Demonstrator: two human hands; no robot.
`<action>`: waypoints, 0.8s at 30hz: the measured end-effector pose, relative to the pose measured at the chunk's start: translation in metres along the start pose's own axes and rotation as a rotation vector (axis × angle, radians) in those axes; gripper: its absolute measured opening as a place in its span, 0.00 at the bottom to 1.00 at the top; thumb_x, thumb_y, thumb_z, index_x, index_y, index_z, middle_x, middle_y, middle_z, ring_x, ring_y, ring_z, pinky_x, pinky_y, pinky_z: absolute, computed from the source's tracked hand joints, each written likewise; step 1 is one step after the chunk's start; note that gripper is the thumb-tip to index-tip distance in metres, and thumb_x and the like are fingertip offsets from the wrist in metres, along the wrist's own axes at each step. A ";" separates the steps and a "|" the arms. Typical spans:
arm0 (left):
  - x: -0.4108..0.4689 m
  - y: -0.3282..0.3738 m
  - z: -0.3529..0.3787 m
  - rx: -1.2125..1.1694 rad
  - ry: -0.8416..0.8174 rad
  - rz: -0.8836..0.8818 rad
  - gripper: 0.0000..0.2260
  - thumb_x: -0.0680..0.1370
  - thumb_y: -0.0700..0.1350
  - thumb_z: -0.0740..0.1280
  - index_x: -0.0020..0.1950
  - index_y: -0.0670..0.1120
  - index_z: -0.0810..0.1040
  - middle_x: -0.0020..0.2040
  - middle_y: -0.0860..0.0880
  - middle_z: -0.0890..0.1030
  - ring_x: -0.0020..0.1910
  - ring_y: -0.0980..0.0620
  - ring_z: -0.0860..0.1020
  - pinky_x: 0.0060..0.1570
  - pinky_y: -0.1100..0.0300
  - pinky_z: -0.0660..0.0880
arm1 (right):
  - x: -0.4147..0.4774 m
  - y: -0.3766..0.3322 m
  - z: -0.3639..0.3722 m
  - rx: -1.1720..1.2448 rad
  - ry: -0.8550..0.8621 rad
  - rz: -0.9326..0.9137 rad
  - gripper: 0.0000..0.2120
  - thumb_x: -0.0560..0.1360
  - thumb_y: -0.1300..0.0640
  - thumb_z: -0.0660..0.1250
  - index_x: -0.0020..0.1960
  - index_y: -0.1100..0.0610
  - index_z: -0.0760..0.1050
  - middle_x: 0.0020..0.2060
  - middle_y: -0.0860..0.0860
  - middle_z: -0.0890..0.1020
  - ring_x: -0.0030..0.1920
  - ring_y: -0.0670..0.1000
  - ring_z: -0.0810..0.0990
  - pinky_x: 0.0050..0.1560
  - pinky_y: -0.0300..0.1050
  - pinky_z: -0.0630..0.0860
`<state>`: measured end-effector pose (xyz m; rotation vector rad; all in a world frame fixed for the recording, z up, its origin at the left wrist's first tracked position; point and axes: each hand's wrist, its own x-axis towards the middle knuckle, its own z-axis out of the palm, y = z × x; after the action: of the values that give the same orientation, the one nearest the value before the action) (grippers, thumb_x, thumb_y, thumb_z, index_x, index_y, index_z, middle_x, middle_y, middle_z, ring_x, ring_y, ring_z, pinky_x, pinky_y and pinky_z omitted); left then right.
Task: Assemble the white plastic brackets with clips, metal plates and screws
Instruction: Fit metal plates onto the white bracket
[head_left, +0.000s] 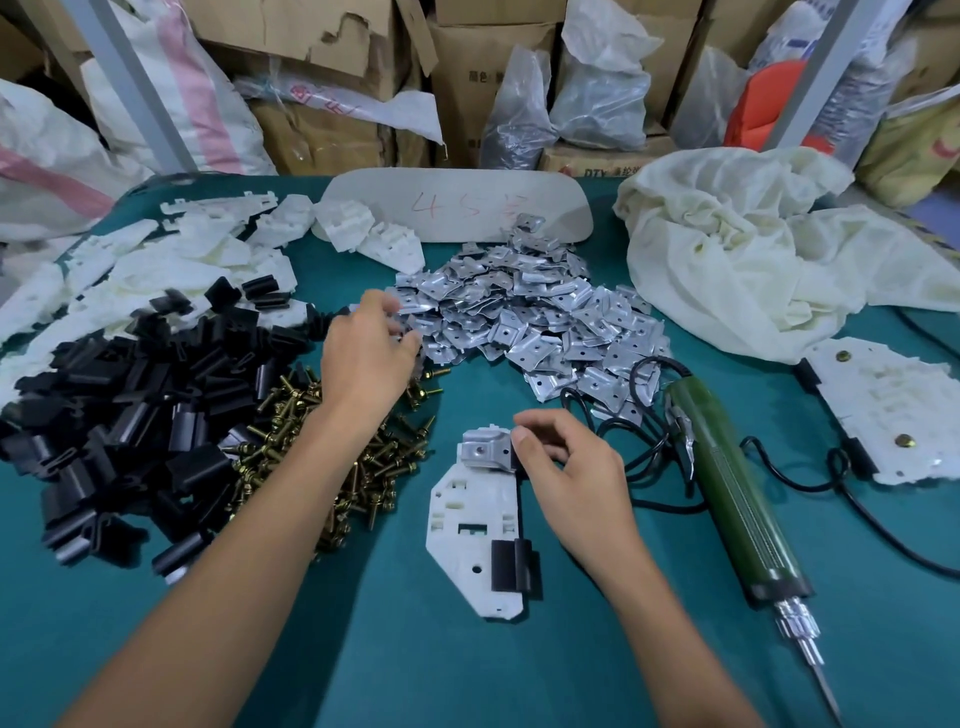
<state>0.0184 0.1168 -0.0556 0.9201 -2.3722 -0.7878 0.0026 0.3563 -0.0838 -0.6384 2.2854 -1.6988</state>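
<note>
Teal counter (571, 649), boxes (322, 130) stacked behind. White bracket (470, 525) is laid flat just below the right hand (566, 467), whose thumb and fingers are pinched on a metal plate (480, 451) at the bracket's top end. The plate's hole should be lined up over the bracket's before one of the screws (374, 467) is driven. Left hand (366, 358) is curled over the plate pile (519, 317); whether anything is gripped cannot be told. Black clip (511, 566) is fitted at the bracket's lower edge.

Bare mat (441, 670) near front edge; clips (130, 405) left, screws (384, 467), plates (519, 322) behind, screwdriver (737, 499) right crowd bracket (467, 519).

Assembly workshop: parts heaps (498, 317), stacked cartons (317, 57)
</note>
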 end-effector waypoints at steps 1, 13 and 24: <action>0.004 0.000 0.001 0.011 0.014 -0.004 0.18 0.76 0.52 0.73 0.63 0.48 0.73 0.54 0.50 0.80 0.55 0.46 0.79 0.53 0.48 0.78 | 0.000 0.000 0.000 0.000 -0.001 -0.001 0.07 0.80 0.52 0.70 0.48 0.39 0.79 0.47 0.34 0.84 0.49 0.40 0.83 0.53 0.36 0.78; 0.075 -0.008 -0.016 0.087 -0.388 -0.023 0.30 0.73 0.57 0.72 0.73 0.53 0.65 0.63 0.54 0.79 0.67 0.45 0.71 0.67 0.42 0.69 | 0.001 0.002 0.000 0.015 -0.007 0.019 0.06 0.80 0.52 0.70 0.49 0.39 0.79 0.47 0.33 0.83 0.48 0.40 0.82 0.49 0.30 0.76; 0.069 0.007 -0.036 0.395 -0.231 0.428 0.30 0.73 0.57 0.74 0.71 0.49 0.69 0.48 0.53 0.84 0.54 0.47 0.78 0.50 0.53 0.71 | 0.001 -0.001 -0.001 0.020 -0.006 0.036 0.04 0.80 0.53 0.70 0.54 0.47 0.82 0.45 0.36 0.84 0.48 0.41 0.82 0.49 0.29 0.75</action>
<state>-0.0086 0.0586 -0.0099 0.4386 -2.8498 -0.2733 0.0014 0.3567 -0.0826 -0.5936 2.2595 -1.6988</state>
